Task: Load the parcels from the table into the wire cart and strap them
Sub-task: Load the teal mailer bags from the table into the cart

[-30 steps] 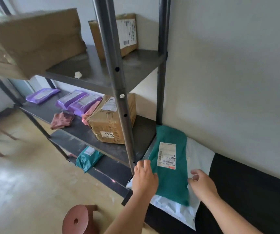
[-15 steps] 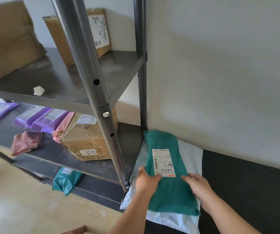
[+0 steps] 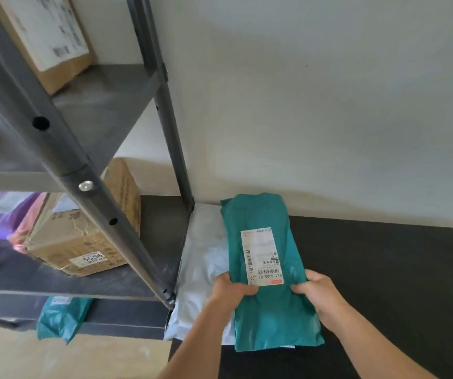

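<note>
Left end of the black table (image 3: 384,269): teal parcel (image 3: 266,242) lies on a white mailer (image 3: 206,258). I judge it soft, light and slick, best held by both long edges. Now left hand (image 3: 230,292) and right hand (image 3: 319,294) pinch those edges, thumbs on top; a second ago they only rested flat.

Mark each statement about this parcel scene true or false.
1. The left hand and right hand both hold the green parcel. True.
2. Nothing lies under the green parcel. False: a white parcel lies under it, on the table.
3. The box marked 5556 sits on a shelf. True.
4. The green parcel's label faces down. False: it faces up.
</note>
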Demonstrator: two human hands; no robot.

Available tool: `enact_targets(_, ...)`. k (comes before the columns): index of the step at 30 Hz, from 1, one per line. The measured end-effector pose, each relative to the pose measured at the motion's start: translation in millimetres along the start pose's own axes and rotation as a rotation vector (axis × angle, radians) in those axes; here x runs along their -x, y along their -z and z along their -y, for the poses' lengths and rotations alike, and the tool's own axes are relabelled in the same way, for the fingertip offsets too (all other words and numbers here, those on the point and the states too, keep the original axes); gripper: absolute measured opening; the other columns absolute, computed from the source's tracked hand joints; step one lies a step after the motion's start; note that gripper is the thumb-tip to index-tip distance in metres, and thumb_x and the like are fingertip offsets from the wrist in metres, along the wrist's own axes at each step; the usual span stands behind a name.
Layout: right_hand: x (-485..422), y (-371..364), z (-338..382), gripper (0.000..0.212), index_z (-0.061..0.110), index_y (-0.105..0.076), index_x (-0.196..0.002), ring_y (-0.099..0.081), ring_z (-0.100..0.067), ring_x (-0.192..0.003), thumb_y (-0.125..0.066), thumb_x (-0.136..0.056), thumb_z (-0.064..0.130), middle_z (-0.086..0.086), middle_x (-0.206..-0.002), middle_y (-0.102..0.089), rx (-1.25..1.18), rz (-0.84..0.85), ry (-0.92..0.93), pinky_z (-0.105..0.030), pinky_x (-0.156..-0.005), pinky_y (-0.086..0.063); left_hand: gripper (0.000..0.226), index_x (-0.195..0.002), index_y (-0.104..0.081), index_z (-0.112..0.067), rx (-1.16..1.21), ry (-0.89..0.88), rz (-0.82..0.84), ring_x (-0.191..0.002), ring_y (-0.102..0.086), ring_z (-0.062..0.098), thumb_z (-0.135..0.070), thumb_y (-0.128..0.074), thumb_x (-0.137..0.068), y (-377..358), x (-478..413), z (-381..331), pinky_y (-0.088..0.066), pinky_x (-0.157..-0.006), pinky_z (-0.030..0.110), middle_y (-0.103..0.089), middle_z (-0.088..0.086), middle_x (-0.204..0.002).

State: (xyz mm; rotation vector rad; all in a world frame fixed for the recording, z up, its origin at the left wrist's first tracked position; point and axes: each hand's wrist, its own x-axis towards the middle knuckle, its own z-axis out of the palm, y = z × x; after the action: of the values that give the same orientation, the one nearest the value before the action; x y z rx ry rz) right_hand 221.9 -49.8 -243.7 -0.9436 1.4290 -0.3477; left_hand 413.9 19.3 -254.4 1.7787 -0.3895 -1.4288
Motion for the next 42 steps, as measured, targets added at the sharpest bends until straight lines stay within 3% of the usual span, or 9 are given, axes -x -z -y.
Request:
enact_targets(4,15.1,31.1,-10.6,0.033,0.011,-0.072,-0.099,-0.075,-0.026,-0.083,-0.055,-0.086,-0.013,-0.006,-0.088,-0.078,-0.005,-0.088,-0.011,-0.038,-0.072,-0.059,0.032,-0.094,-0.070,-0.013,0.064,-0.013,0.018,-0.083,-0.073,0.019,-0.002,-0.085,-0.069,-28.9,5.2,-1.2,-0.060,-0.072,0.032,-0.076,0.002,-0.094)
enact_targets(10,47.1,80.4,-35.8,0.036,0.010,-0.072,-0.098,-0.075,-0.024,-0.075,-0.053,-0.083,-0.016,-0.005,-0.083,-0.077,-0.026,-0.161,-0.013,-0.031,-0.060,-0.057,0.025,-0.100,-0.070,-0.010,0.067,-0.032,0.066,-0.085,-0.073,0.022,-0.010,-0.081,-0.077,-79.8,25.6,1.6,-0.060,-0.078,0.037,-0.077,0.004,-0.090)
enact_targets(19,104.6,162.5,-85.4,0.018,0.004,-0.071,-0.099,-0.075,-0.030,-0.081,-0.073,-0.082,-0.002,-0.010,-0.088,-0.077,-0.133,-0.243,0.064,-0.041,-0.074,-0.060,0.027,-0.105,-0.069,-0.011,-0.057,-0.075,0.218,-0.087,-0.073,0.023,-0.011,-0.079,-0.080,-163.5,87.0,30.8,-0.059,-0.078,0.039,-0.076,0.005,-0.097)
enact_targets(24,134.8,211.3,-122.4,0.017,0.011,-0.069,-0.098,-0.073,-0.018,-0.071,-0.073,-0.084,0.003,-0.001,-0.083,-0.076,-0.086,-0.358,0.075,-0.026,-0.057,-0.054,0.023,-0.104,-0.067,-0.010,-0.117,-0.071,0.264,-0.088,-0.072,0.023,-0.009,-0.077,-0.082,-214.3,126.0,55.1,-0.059,-0.077,0.037,-0.075,0.005,-0.099)
enact_targets(28,153.6,250.1,-154.7,0.023,0.014,-0.069,-0.103,-0.071,-0.021,-0.083,-0.066,-0.084,0.002,-0.001,-0.092,-0.073,-0.069,-0.484,0.038,-0.042,-0.079,-0.060,0.015,-0.097,-0.067,-0.016,-0.250,-0.130,0.271,-0.082,-0.070,0.014,-0.005,-0.070,-0.087,-256.9,152.2,77.2,-0.055,-0.061,0.021,-0.072,-0.002,-0.092)
enact_targets(32,178.1,291.0,-189.3,0.040,0.013,-0.058,-0.125,-0.066,-0.020,-0.094,-0.066,-0.085,0.010,-0.002,-0.109,-0.068,-0.017,-0.540,0.008,-0.040,-0.085,-0.057,0.017,-0.100,-0.066,-0.020,-0.355,-0.172,0.291,-0.087,-0.068,0.014,-0.007,-0.068,-0.088,-302.6,175.3,99.1,-0.053,-0.066,0.023,-0.071,-0.004,-0.093)
enact_targets(35,198.0,326.7,-210.2,0.045,0.016,-0.054,-0.131,-0.065,-0.015,-0.080,-0.066,-0.088,0.013,0.003,-0.105,-0.067,0.015,-0.610,0.041,-0.029,-0.065,-0.052,0.015,-0.102,-0.066,-0.019,-0.483,-0.213,0.276,-0.081,-0.067,0.013,-0.012,-0.065,-0.089,-345.0,190.0,114.9,-0.054,-0.067,0.026,-0.069,-0.005,-0.087)
enact_targets(38,214.6,358.2,-228.1,0.042,0.016,-0.055,-0.130,-0.064,-0.016,-0.078,-0.063,-0.090,0.013,0.002,-0.102,-0.068,0.010,-0.656,0.043,-0.026,-0.062,-0.045,0.021,-0.111,-0.065,-0.018,-0.691,-0.276,0.246,-0.073,-0.062,0.011,-0.013,-0.055,-0.093,-384.0,206.8,131.9,-0.046,-0.053,0.021,-0.066,-0.004,-0.085)
enact_targets(42,232.7,387.6,-250.1,0.034,0.016,-0.059,-0.125,-0.061,-0.010,-0.072,-0.055,-0.092,0.009,0.001,-0.101,-0.066,0.073,-0.667,0.098,-0.013,-0.048,-0.039,0.035,-0.122,-0.061,-0.021,-0.923,-0.366,0.267,-0.077,-0.062,0.014,-0.009,-0.047,-0.092,-425.3,224.4,147.6,-0.047,-0.059,0.025,-0.062,-0.006,-0.087)
